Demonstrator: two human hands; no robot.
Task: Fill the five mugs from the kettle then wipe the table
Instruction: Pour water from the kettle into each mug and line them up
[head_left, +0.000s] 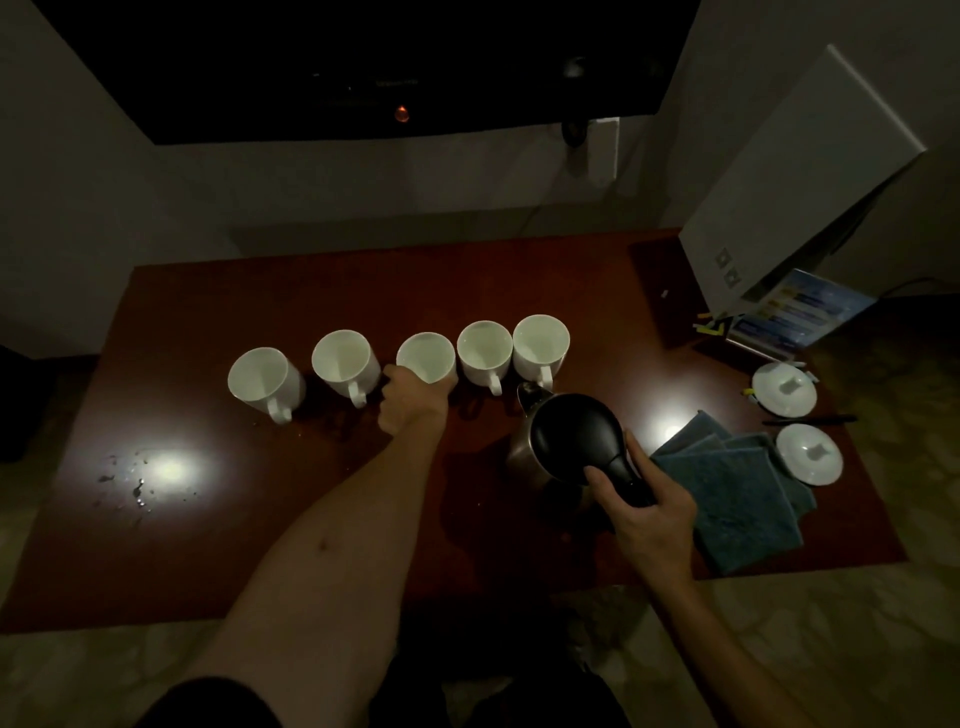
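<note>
Dim light; dark red-brown wooden table (218, 545), droplets glinting near its left edge. Two white ceramic mugs (266, 382) stand left of the left hand (410, 400). That hand's grip wraps the near side of the third white mug (426, 356); its handle and the fingers are hidden. Two more white mugs (511, 351) stand right of it, contents hard to judge. Right hand (649, 514) grips the black handle of the steel kettle (566, 441), spout near the fifth mug. Folded blue-grey cloths (737, 499) lie just right of that grip.
</note>
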